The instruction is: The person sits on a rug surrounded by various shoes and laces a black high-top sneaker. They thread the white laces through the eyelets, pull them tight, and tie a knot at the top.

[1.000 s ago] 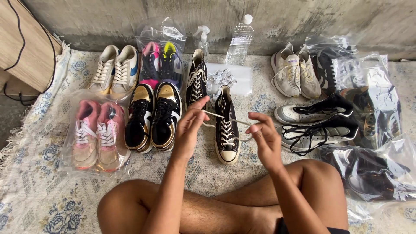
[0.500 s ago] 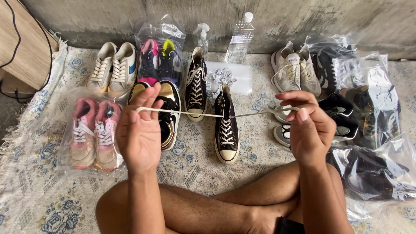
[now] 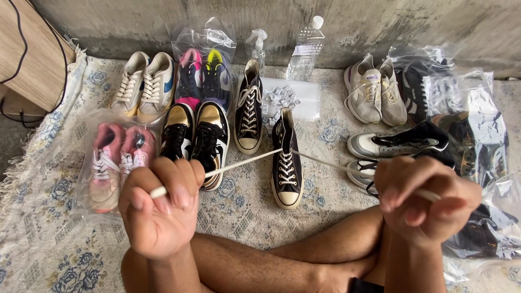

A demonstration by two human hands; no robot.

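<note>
White lace (image 3: 325, 161): runs taut through the top eyelets of the black high-top (image 3: 286, 163), one end to each hand.
Left hand (image 3: 160, 209): fist curled tight on its end, tip poking out.
Right hand (image 3: 423, 198): fingers closed on the other end.
Likely reason: equal tension, evening both ends.
Nearby: its mate (image 3: 248, 108) upright; bagged pink sneakers (image 3: 114, 163) on the mat (image 3: 49, 244).

White lace (image 3: 244, 161), black high-top (image 3: 286, 163), blue-flowered rug (image 3: 239, 201)
</note>
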